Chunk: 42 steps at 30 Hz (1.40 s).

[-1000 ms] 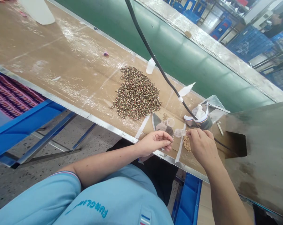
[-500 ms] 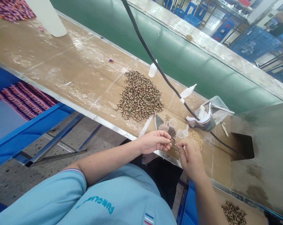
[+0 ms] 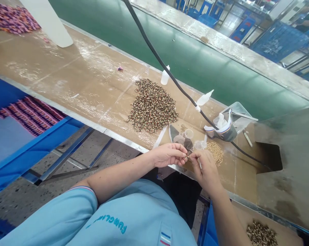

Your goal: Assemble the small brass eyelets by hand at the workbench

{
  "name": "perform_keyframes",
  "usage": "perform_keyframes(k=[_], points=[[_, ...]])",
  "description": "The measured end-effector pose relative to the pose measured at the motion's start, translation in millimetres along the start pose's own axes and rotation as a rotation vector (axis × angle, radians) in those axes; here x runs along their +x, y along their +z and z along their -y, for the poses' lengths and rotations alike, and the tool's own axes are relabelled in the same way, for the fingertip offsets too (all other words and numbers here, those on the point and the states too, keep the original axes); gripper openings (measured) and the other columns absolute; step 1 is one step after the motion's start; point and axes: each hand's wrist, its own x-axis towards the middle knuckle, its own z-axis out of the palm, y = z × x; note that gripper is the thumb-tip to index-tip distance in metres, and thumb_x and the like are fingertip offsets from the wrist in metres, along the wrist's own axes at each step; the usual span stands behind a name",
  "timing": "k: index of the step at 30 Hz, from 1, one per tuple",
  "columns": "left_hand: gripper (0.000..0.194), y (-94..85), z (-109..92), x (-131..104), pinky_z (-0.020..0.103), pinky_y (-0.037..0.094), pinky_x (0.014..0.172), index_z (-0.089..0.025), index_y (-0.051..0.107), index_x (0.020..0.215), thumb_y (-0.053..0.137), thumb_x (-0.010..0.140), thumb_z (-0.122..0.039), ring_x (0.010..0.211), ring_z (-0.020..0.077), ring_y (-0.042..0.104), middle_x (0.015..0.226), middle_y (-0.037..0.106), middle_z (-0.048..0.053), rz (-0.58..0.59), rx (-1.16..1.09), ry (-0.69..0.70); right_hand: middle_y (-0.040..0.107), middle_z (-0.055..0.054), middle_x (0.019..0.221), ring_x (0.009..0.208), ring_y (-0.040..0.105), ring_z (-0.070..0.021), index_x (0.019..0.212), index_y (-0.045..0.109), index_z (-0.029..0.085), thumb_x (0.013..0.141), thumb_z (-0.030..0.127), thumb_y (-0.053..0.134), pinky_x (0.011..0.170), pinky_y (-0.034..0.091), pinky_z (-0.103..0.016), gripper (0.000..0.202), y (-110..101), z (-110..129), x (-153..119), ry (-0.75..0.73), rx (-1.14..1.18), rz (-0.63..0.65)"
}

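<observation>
My left hand (image 3: 172,154) pinches a small dark and cream piece (image 3: 186,157), too small to name, over the table's front edge. Fingertips of my right hand (image 3: 202,166) are closed together right at that piece; what they hold, if anything, is too small to make out. Just beyond the hands lie scraps of dark cloth (image 3: 179,139), a clear plastic cup (image 3: 188,133) and another clear cup with a handle (image 3: 200,145). By my right hand is a pile of small tan pieces (image 3: 215,153). A large heap of dark and cream pieces (image 3: 153,106) spreads farther back.
A white squeeze bottle (image 3: 165,76) stands behind the heap. A black cable (image 3: 154,46) crosses the table past a pouch (image 3: 225,133) and clear tray (image 3: 243,116). A green belt (image 3: 113,34) runs behind. More pieces (image 3: 261,234) lie in a box at lower right.
My right hand has moved left, bringing its fingertips up to the small piece in my left hand. My left hand keeps its pinch. The view has shifted slightly.
</observation>
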Motion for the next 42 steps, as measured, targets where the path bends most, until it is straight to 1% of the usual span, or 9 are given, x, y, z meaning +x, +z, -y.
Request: perform_keyframes(k=[9,13,19,26,29,32,34,37,42], points=[[0.023,-1.1,-0.8,0.1,0.017,0.043,0.053,-0.011,0.055,0.072,0.075,0.061,-0.013,0.053,0.0075,0.058,0.058,0.062,0.001,-0.010,0.014,-0.015,0.059,0.001,0.076,0.071,0.052,-0.0138,0.085,0.046,0.023,0.091,0.015,0.043,0.072,0.040,-0.031,0.010,-2.4,-0.4,3.6,-0.061,-0.055,0.025],[0.023,-1.8,-0.8,1.5,0.018,0.042,0.051,-0.011,0.054,0.072,0.075,0.061,-0.013,0.051,0.0079,0.058,0.056,0.061,0.002,-0.019,0.032,-0.025,0.059,0.001,0.077,0.072,0.053,-0.0139,0.085,0.047,0.023,0.091,0.015,0.044,0.073,0.041,-0.032,0.010,-3.2,-0.8,3.4,-0.066,-0.073,0.036],[0.025,-2.0,2.7,2.4,0.020,0.043,0.052,-0.012,0.054,0.071,0.076,0.060,-0.015,0.051,0.0088,0.058,0.055,0.061,0.001,-0.024,0.038,0.015,0.059,-0.001,0.077,0.074,0.055,-0.0159,0.086,0.048,0.024,0.091,0.018,0.043,0.067,0.044,-0.030,0.009,2.5,-2.7,-2.1,0.006,-0.017,0.030],[0.034,-1.0,6.3,0.9,0.021,0.044,0.053,-0.011,0.054,0.072,0.081,0.054,-0.021,0.051,0.0095,0.059,0.057,0.062,0.002,-0.029,0.045,0.046,0.061,-0.001,0.078,0.075,0.056,-0.0147,0.084,0.051,0.023,0.090,0.018,0.046,0.068,0.045,-0.028,0.009,4.5,-2.5,-7.4,0.075,0.073,0.005],[0.037,0.3,9.9,0.2,0.021,0.044,0.055,-0.012,0.053,0.075,0.082,0.055,-0.024,0.053,0.0096,0.059,0.057,0.062,0.001,-0.050,0.068,0.084,0.061,0.000,0.075,0.073,0.056,-0.0141,0.082,0.053,0.023,0.089,0.020,0.048,0.066,0.045,-0.027,0.008,4.8,0.7,-9.6,0.145,0.106,-0.031],[0.035,2.5,15.6,-0.2,0.021,0.044,0.055,-0.013,0.053,0.077,0.079,0.060,-0.028,0.052,0.0089,0.059,0.057,0.063,0.001,-0.092,0.134,0.141,0.060,0.000,0.073,0.069,0.056,-0.0139,0.081,0.053,0.023,0.088,0.020,0.049,0.061,0.044,-0.027,0.008,6.2,3.9,-11.7,0.210,0.103,-0.083],[0.034,4.0,19.3,-0.1,0.021,0.044,0.055,-0.013,0.052,0.078,0.078,0.062,-0.030,0.051,0.0086,0.058,0.056,0.063,0.000,-0.122,0.174,0.188,0.060,0.000,0.073,0.069,0.057,-0.0141,0.081,0.053,0.023,0.087,0.021,0.049,0.061,0.044,-0.027,0.008,7.3,5.2,-12.9,0.231,0.093,-0.090],[0.034,5.2,23.0,0.0,0.022,0.045,0.056,-0.013,0.052,0.078,0.077,0.063,-0.032,0.053,0.0092,0.059,0.057,0.063,0.000,-0.150,0.198,0.244,0.060,0.000,0.073,0.071,0.057,-0.0146,0.080,0.053,0.023,0.088,0.022,0.049,0.062,0.044,-0.028,0.009,8.6,5.6,-14.3,0.237,0.078,-0.083],[0.031,5.8,25.5,-0.6,0.022,0.048,0.059,-0.013,0.052,0.078,0.075,0.068,-0.031,0.057,0.0090,0.060,0.061,0.063,-0.001,-0.162,0.249,0.300,0.060,0.000,0.074,0.073,0.056,-0.0142,0.082,0.052,0.023,0.089,0.020,0.048,0.064,0.044,-0.027,0.008,10.5,3.9,-17.2,0.209,0.047,-0.098]])
